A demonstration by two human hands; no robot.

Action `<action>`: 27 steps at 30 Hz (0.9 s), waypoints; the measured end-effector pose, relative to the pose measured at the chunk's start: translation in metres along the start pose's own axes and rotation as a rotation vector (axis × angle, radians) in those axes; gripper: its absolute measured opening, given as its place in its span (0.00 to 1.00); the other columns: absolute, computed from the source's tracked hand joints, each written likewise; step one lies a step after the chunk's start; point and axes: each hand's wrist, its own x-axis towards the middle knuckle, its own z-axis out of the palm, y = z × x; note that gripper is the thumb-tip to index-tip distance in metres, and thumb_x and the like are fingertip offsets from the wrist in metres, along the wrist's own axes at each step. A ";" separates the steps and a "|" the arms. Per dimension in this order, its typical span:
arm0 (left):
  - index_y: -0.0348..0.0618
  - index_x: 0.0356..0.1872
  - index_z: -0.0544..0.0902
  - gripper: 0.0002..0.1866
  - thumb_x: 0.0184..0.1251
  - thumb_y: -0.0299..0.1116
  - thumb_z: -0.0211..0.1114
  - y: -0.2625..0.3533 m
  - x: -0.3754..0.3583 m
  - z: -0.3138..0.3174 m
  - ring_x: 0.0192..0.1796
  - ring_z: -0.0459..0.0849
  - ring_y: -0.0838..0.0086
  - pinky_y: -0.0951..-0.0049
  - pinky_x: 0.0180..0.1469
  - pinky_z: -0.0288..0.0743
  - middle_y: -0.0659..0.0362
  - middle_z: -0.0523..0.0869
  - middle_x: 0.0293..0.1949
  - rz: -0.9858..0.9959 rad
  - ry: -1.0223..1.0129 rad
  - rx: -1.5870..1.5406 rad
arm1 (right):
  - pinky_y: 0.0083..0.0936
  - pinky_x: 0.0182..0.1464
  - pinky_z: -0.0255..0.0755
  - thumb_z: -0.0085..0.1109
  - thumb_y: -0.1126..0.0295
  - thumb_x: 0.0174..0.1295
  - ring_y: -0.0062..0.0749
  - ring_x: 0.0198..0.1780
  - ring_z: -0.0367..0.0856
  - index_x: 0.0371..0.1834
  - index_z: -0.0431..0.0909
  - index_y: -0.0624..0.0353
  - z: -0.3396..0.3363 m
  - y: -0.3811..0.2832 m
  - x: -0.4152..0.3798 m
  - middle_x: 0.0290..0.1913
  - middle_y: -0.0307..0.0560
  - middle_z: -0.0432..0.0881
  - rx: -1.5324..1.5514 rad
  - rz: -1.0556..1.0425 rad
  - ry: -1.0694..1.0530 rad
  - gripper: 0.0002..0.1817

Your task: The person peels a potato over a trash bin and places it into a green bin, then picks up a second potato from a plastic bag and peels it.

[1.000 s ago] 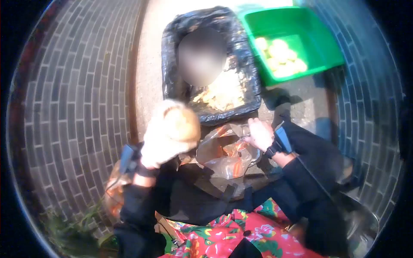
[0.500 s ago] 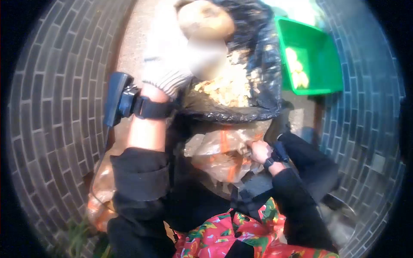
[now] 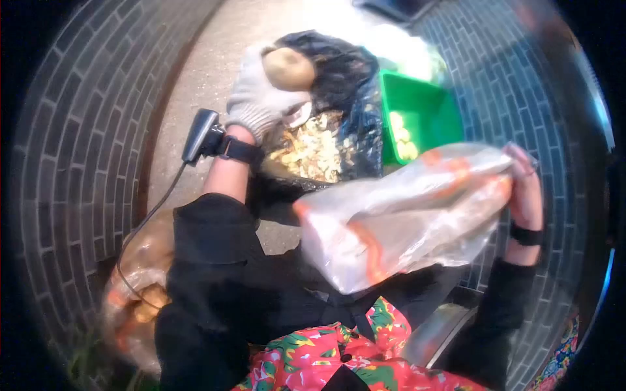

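My left hand [image 3: 251, 98], in a pale knit glove, is closed around a brown, round potato [image 3: 289, 68]. It hangs over a black plastic bag [image 3: 362, 81] that has pale peelings [image 3: 313, 146] inside. My right hand [image 3: 520, 173] is bare and grips one end of a clear plastic bag with orange stripes [image 3: 417, 215]. The striped bag stretches sideways across my lap and looks limp. Beyond it stands a green bin [image 3: 427, 107] with several yellow peeled potatoes [image 3: 402, 137] along its left side.
Brick walls [image 3: 72, 143] rise close on both sides. Another clear bag [image 3: 140, 254] with brown contents lies by my left elbow. A cable [image 3: 147, 221] runs from the device on my left wrist. A dark object [image 3: 398, 6] sits at the far end.
My right hand has lifted the striped plastic bag from between my legs and pulled it up and to the right. My left hand still holds the potato over the black bag.
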 end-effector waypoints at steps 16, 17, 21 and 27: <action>0.45 0.58 0.74 0.43 0.31 0.32 0.83 -0.001 -0.005 -0.045 0.54 0.84 0.59 0.64 0.59 0.79 0.49 0.83 0.51 -0.166 0.163 -0.178 | 0.32 0.61 0.76 0.59 0.67 0.70 0.34 0.58 0.79 0.60 0.76 0.67 -0.067 -0.186 0.043 0.56 0.50 0.80 0.253 -0.594 0.497 0.20; 0.44 0.58 0.75 0.44 0.31 0.32 0.83 -0.001 -0.005 -0.045 0.54 0.84 0.59 0.64 0.58 0.79 0.49 0.84 0.51 -0.169 0.167 -0.200 | 0.34 0.62 0.76 0.59 0.65 0.70 0.35 0.59 0.79 0.61 0.76 0.67 -0.059 -0.200 0.041 0.57 0.51 0.80 0.236 -0.635 0.509 0.21; 0.44 0.62 0.70 0.51 0.28 0.36 0.86 0.010 -0.002 -0.058 0.60 0.80 0.60 0.65 0.65 0.75 0.49 0.80 0.56 -0.263 0.010 -0.246 | 0.34 0.64 0.75 0.56 0.70 0.71 0.37 0.61 0.79 0.65 0.74 0.66 -0.064 -0.222 0.040 0.61 0.53 0.79 0.130 -0.766 0.453 0.21; 0.45 0.62 0.70 0.50 0.30 0.36 0.87 0.002 -0.002 -0.060 0.60 0.80 0.58 0.63 0.65 0.74 0.48 0.81 0.56 -0.290 0.021 -0.148 | 0.27 0.59 0.77 0.56 0.74 0.70 0.34 0.57 0.80 0.65 0.74 0.66 -0.082 -0.221 0.063 0.59 0.52 0.81 -0.150 -0.935 0.427 0.21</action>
